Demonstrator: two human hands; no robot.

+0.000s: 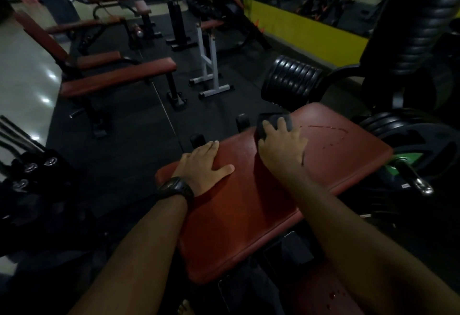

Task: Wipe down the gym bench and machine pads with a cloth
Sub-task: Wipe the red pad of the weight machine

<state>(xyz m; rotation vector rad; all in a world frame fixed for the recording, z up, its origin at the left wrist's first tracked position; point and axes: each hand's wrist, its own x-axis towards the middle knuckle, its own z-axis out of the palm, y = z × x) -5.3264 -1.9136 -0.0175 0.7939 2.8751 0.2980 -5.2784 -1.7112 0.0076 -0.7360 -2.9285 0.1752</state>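
A red padded bench pad [343, 145] fills the middle of the head view, tilted away from me. My right hand [282, 146] lies on a dark cloth [273, 118] near the pad's far left corner, fingers curled over it and pressing it to the pad. A line of liquid drops [331, 135] shows on the pad to the right of the cloth. My left hand [204, 165], with a black watch on the wrist, rests flat on the pad's left edge, fingers spread.
Stacked black weight plates [291, 79] stand beyond the pad, and more plates on a bar [410, 145] sit at the right. Red benches [117, 75] and a white stand [210, 65] occupy the black mat at the left. Dumbbells [32, 167] lie at the near left.
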